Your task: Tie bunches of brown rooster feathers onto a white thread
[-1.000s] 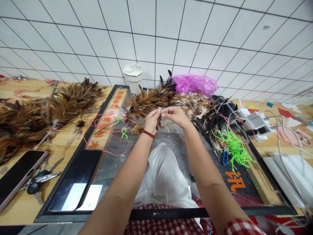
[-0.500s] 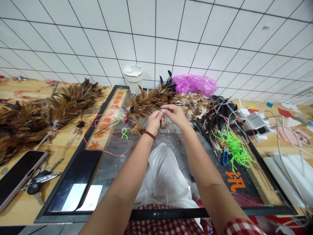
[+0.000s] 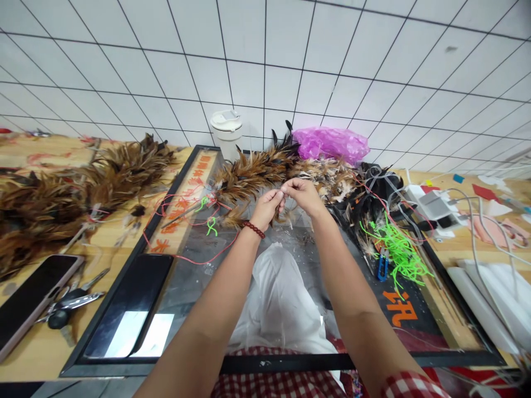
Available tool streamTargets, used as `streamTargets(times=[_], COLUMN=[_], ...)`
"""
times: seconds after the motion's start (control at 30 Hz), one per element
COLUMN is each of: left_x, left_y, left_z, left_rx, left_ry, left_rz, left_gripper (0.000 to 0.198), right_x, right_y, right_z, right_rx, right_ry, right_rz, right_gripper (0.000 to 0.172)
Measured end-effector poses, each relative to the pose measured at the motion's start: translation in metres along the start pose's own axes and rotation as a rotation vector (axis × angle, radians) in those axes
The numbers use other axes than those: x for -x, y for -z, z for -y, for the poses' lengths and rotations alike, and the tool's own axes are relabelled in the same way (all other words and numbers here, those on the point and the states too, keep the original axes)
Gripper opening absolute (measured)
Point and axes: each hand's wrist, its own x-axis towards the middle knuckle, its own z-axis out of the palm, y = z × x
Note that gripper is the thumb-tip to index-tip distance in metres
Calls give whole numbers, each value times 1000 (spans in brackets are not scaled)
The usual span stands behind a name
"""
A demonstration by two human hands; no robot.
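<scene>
Over the middle of the framed glass board point(image 3: 194, 282), my left hand point(image 3: 267, 209) and my right hand point(image 3: 302, 194) meet at the fingertips. Both are closed in a pinch, the thumbs and forefingers touching. Whatever lies between them is too small to make out. A bit of brown feather shows just under my left hand. Behind the hands stretches a bundle of brown feathers point(image 3: 253, 174). Lighter, fluffy feathers point(image 3: 332, 179) lie beyond my right hand, with black feathers point(image 3: 352, 218) to their right. Red string point(image 3: 207, 261) trails across the board on the left.
Two phones point(image 3: 37, 298) point(image 3: 128, 304) and keys point(image 3: 70, 301) lie at left, near more feather bundles point(image 3: 124, 166). A white cup point(image 3: 227, 135) and pink plastic bag point(image 3: 329, 145) stand behind. Blue thread snips point(image 3: 382, 264), green strings point(image 3: 398, 249) and chargers point(image 3: 435, 207) are at right.
Both hands have shifted slightly to the right together, still pinched at the fingertips. The things on the board look the same.
</scene>
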Motion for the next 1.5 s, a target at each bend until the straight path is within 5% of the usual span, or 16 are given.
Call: streamTargets(times=[0.17,0.33,0.47,0.57,0.7,0.83,1.0,1.1,1.3,1.5], left_x=[-4,-8,-9,-8,-8,-8,-8,-8,-8,-8], left_y=[4,9,10,10,9,9,8,8,9,10], left_z=[5,6,5,5,4,3,3,2,2,3], left_rx=[-66,70,120,115,119,120,116,111,120,141], left_ry=[-70,-94,-96,-87,-79,-78,-76,-73,-56,-51], left_rz=[-132,-291,-304,-307,-321,-327,-325,-319,-316,-316], left_gripper=[27,24,22,23,24,23,22,23,23,24], right_x=[-5,-6,1,4,2,3,3,1,5,8], right_y=[-1,7,5,1,12,36,36,25,34,43], right_z=[-6,-16,-20,-20,-17,-7,-10,-17,-5,7], right_rx=[77,591,947,1059,961,780,969,998,839,1011], right_ry=[12,-59,-130,-202,-93,-119,-49,11,-117,-103], right_rz=[-40,-219,-121,-63,41,345,117,140,282,65], right_gripper=[19,15,34,29,15,20,31,35,30,27])
